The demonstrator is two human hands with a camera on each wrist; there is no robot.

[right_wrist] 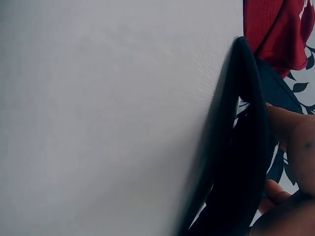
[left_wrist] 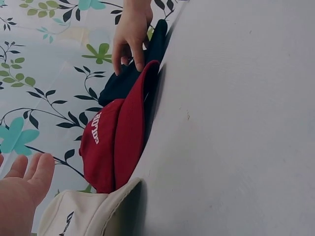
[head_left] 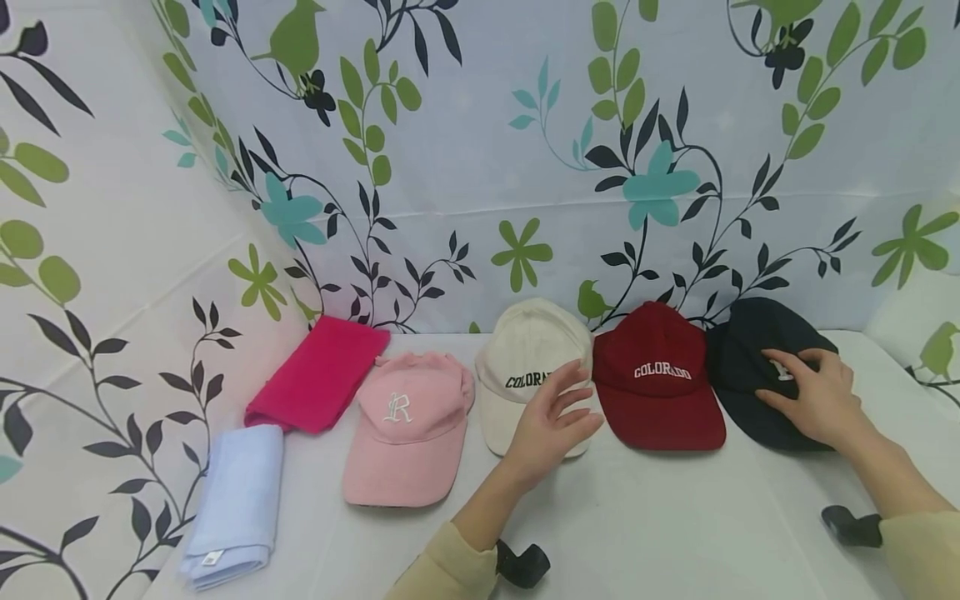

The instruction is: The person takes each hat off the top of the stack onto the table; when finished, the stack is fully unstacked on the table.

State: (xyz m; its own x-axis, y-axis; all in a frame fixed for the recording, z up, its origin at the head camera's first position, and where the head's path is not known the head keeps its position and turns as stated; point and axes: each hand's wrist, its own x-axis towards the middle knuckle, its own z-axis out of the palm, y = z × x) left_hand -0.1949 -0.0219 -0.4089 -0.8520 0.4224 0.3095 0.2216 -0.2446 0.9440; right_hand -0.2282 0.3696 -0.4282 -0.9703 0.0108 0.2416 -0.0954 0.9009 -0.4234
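In the head view my right hand (head_left: 821, 400) is at the front of a dark navy cap (head_left: 757, 333), thumb and fingers spread over its lettering. The right wrist view shows those fingertips (right_wrist: 278, 194) at the navy cap's crown, behind its raised brim (right_wrist: 253, 142). My left hand (head_left: 551, 425) is held in front of a cream cap (head_left: 528, 342) with dark lettering, its fingers loosely bent with nothing between them. Between the hands sits a dark red cap (head_left: 652, 408) with white "COLORADO" lettering. A pink cap (head_left: 408, 467) with a white "R" lies left of the cream one.
A folded bright pink cloth (head_left: 322, 375) and a folded light blue cloth (head_left: 243, 500) lie at the left on the white table (head_left: 675, 533). A patterned curtain (head_left: 465, 167) hangs right behind the caps. Black devices (head_left: 522, 565) sit at both wrists.
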